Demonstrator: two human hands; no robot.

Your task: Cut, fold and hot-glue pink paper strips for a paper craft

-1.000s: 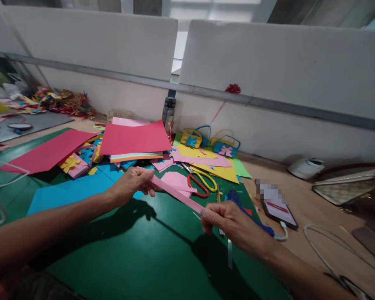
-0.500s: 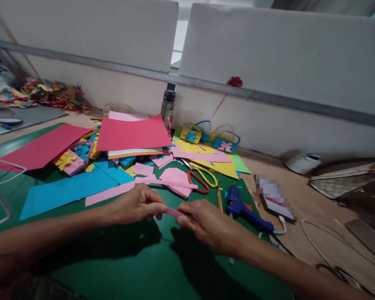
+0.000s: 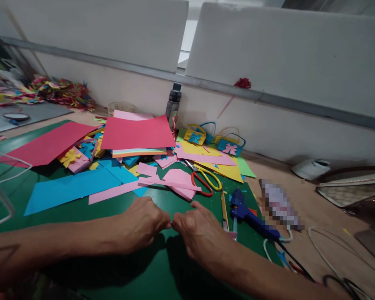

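My left hand and my right hand meet over the green mat, fingers curled inward and knuckles up. Both pinch a small pink paper strip, which their fingers hide almost wholly. Just beyond the hands lie pink paper pieces and a long pink strip. Scissors with red and yellow handles rest behind my right hand. A yellow cutter knife and a blue glue gun lie to its right.
Red sheets top a paper pile at the back. Blue paper lies left, near a white wire frame. Small paper bags with bows and a bottle stand near the wall. A phone and cables lie right.
My hands have closed together, and their fingers now cover the pink strip that showed between them. The right wrist has turned knuckles-up. The view has shifted slightly.
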